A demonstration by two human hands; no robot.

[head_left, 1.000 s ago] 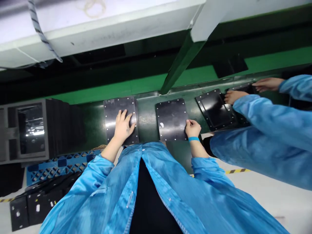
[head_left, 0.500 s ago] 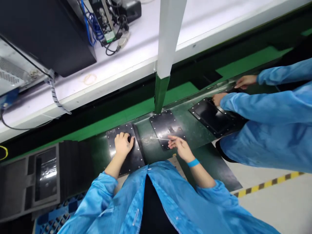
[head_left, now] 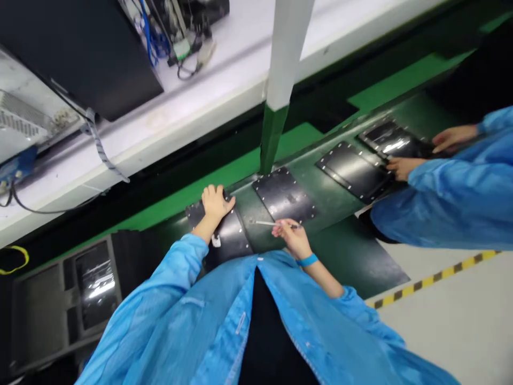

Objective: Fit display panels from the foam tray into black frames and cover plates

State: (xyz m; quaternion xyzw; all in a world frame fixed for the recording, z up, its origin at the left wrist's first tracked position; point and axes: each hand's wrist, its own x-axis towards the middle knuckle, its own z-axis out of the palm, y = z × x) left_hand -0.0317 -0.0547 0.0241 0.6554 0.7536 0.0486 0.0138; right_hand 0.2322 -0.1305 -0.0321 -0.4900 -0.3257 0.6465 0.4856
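Left hand (head_left: 215, 202) lies open, palm down on the far edge of the left black plate (head_left: 228, 235) on the green bench (head_left: 332, 203). Right hand (head_left: 292, 235) pinches a thin stick (head_left: 264, 223), tip pointing left, just near of the middle plate (head_left: 285, 195). Co-worker's hands (head_left: 404, 167) sit on plates at far right.

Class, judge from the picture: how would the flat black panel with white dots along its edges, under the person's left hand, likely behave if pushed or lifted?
The flat black panel with white edge dots looks thin and rigid, so it would probably stay stiff when lifted. Its glossy face suggests the left hand might slip on it. Lying flat on the dark green belt, it should slide, not roll or tip.
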